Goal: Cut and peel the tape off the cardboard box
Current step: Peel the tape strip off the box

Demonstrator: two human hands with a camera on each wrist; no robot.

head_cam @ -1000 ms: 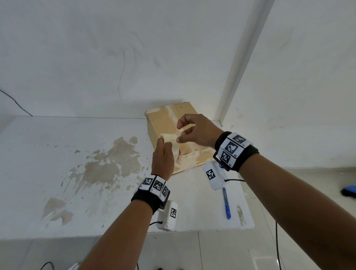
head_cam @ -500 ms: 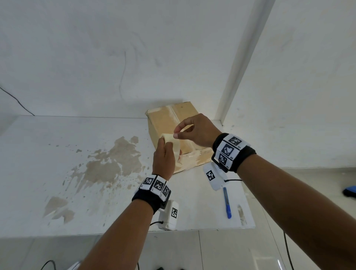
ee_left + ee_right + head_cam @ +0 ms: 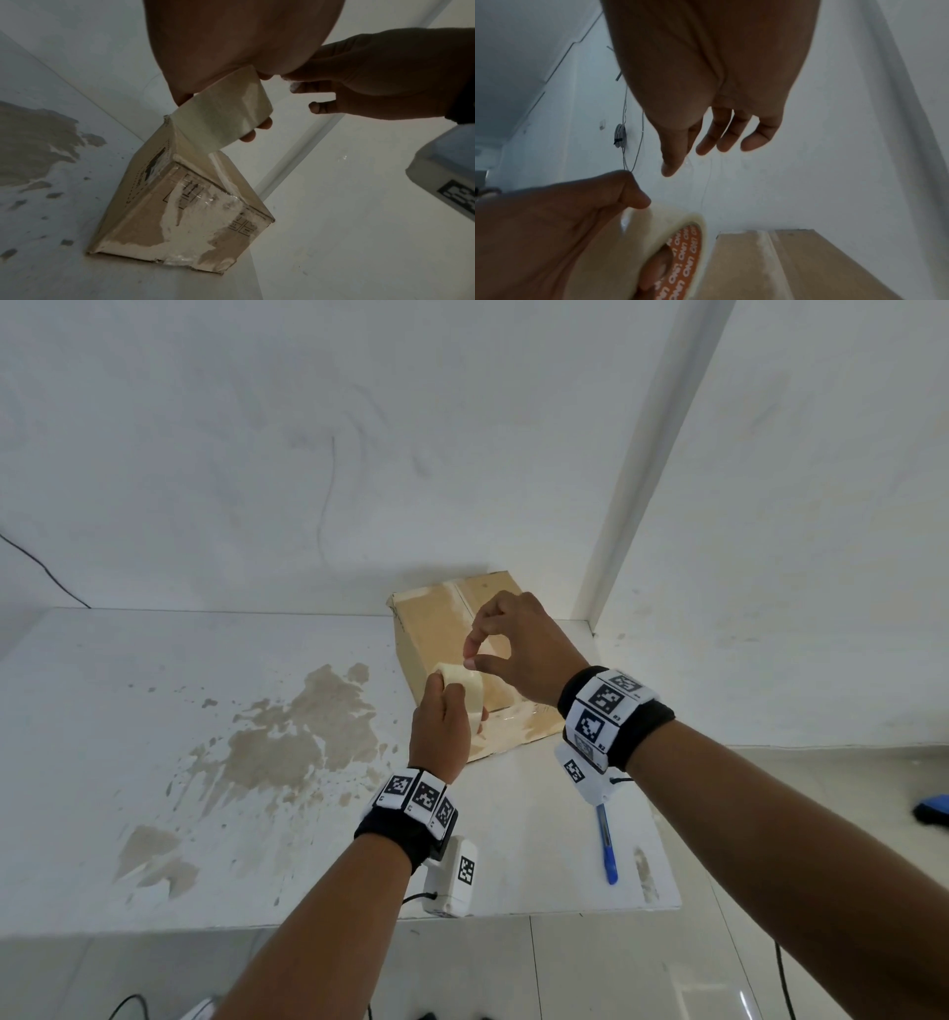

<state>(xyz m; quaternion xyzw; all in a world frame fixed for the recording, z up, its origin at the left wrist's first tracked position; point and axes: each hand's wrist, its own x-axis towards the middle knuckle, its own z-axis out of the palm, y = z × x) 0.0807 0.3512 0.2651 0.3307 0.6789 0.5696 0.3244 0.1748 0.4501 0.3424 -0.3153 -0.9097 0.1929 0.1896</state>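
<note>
A brown cardboard box (image 3: 436, 629) with torn, whitish tape remnants (image 3: 200, 221) stands at the table's back right, against the wall. In front of and above it, my left hand (image 3: 449, 703) grips a roll of pale tape (image 3: 462, 683) with an orange-printed core (image 3: 682, 243). My right hand (image 3: 470, 661) hovers just above the roll, thumb and forefinger pinched together at its upper edge. A wisp of clear film (image 3: 689, 161) shows at that thumb tip. Neither hand touches the box.
A blue pen (image 3: 606, 845) lies near the right front edge of the stained white table (image 3: 154, 762). A wall corner rises just behind and right of the box. A blue object (image 3: 932, 809) sits on the floor at far right.
My right thumb and forefinger have drawn together into a pinch at the top of the roll. The left hand and the roll have barely moved.
</note>
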